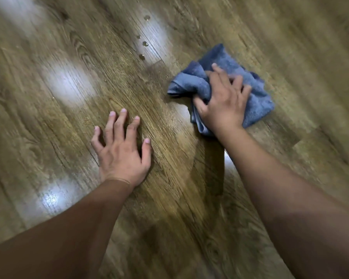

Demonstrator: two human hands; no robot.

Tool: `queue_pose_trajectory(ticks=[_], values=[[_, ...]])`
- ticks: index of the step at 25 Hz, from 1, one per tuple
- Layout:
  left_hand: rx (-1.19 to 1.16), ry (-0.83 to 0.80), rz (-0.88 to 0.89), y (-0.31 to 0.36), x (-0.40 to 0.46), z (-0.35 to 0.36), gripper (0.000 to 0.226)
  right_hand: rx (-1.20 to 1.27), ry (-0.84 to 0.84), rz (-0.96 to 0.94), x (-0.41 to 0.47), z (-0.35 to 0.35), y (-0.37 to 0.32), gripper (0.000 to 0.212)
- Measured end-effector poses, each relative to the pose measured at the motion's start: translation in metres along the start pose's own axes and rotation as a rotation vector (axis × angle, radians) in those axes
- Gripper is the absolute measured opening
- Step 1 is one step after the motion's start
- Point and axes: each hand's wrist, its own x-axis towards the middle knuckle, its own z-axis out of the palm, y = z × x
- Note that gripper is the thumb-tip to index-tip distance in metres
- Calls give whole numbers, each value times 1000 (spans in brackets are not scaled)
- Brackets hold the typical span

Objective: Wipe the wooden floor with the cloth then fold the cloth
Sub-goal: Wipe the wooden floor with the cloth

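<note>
Head view: the right hand [224, 101] bunches and grips a crumpled blue terry cloth [256, 97] against the grained, glossy wooden floor [69, 81]. The left hand [121, 150] lies flat, fingers spread, empty. Round droplets [144, 43] bead nearby.

No text, label or number can be read anywhere — floor and cloth are unmarked

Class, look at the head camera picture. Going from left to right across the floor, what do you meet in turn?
Left hand flat on the wooden floor → water drops → blue cloth → right hand pressing on the cloth.
</note>
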Motion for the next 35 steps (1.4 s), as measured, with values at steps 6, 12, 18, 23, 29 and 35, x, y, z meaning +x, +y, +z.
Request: queue_pose_trajectory(ticks=[6,12,18,23,29,35], values=[[-23,15,6,-3,0,3,56,8,-149,-171,-171,-25,-14,79],[-54,15,-2,-1,0,0,56,-34,-173,-389,-185,-38,56,75],[-35,10,-2,-1,0,1,56,-112,-26,190,-62,-24,88,65],[-32,-17,-14,2,0,-2,56,-61,46,302,-28,-7,20,63],[-74,-45,-25,3,0,-10,55,-10,-26,-26,-72,-6,-34,67],[-95,-53,-22,6,-1,-16,54,-53,-120,-433,-138,-21,-6,81]])
